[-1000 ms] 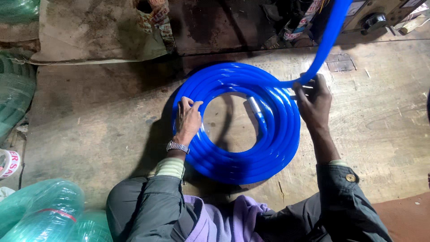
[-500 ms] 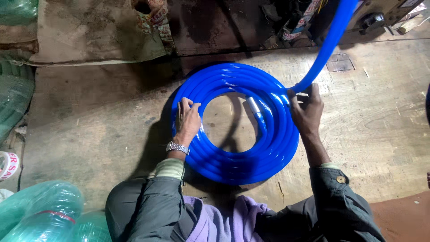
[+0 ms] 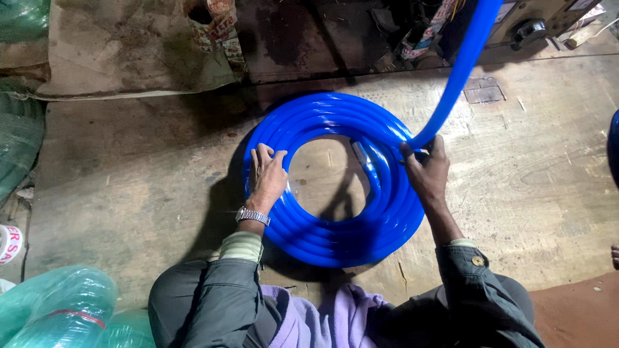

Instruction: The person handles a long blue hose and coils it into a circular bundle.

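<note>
Both forearms are extended forward from the seated body, elbows bent, palms down. The left hand (image 3: 267, 177), wristwatch on the wrist, is laid flat on the left side of the glossy blue plastic hose coil (image 3: 335, 238), fingers slightly spread and curled over the inner edge. The right hand (image 3: 427, 173) is closed around the loose hose strand (image 3: 461, 71) where it meets the coil's right side. The coil is lying flat on the worn wooden floor (image 3: 142, 167), directly ahead of the knees.
</note>
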